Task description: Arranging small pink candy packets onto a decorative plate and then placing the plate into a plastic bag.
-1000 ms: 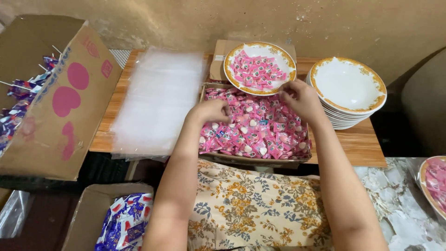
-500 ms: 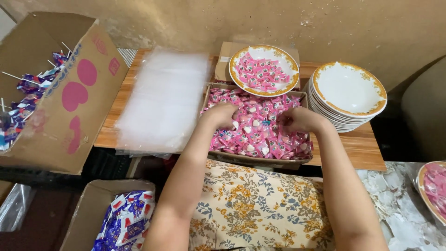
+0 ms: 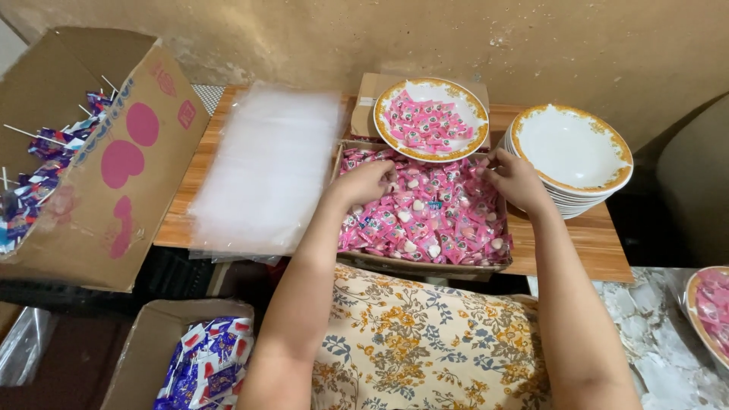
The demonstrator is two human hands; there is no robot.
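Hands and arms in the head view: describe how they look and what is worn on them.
Both arms are bare from the bottom edge of the frame to the fingers: no sleeves show. The left hand and right hand wear no gloves; no watch or bracelet is visible, and rings cannot be made out.

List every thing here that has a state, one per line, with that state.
Left hand: curled, resting in the candy tray.
Right hand: fingers down in the candies.
Candy tray: full of pink wrapped candies.
Filled plate: heaped with pink candies.
Plate stack: top plate empty.
Plastic bags: flat, stacked.
Lollipop box: tipped on its side, open.
Lower box: open, holds blue-wrapped sweets.
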